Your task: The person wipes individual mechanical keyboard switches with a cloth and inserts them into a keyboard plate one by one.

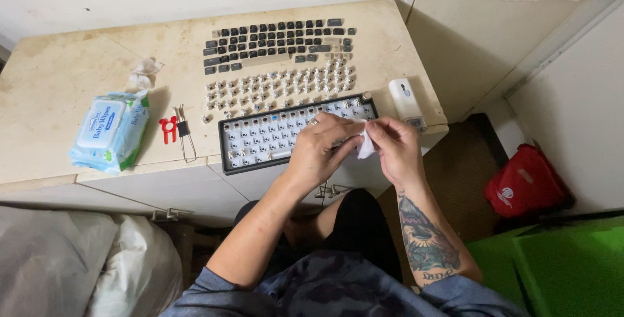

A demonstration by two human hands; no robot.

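Observation:
My left hand [323, 146] and my right hand [393, 146] meet over the front right of a black keyboard frame [229, 158] with its keycaps off. Both pinch a small white wipe [366, 145] between their fingertips. Whether a small part lies inside the wipe is hidden. Behind the frame lie rows of loose white switches [279, 87] and, farther back, rows of dark keycaps [276, 39]. The frame sits at the front edge of a stained cream tabletop [65, 76].
A blue pack of wipes [109, 130] lies at the left front. A red puller [168, 129] and a wire puller [184, 132] lie beside it. A crumpled used wipe [144, 73] sits behind. A white mouse [406, 100] lies right of the keyboard. A red bag [523, 184] is on the floor.

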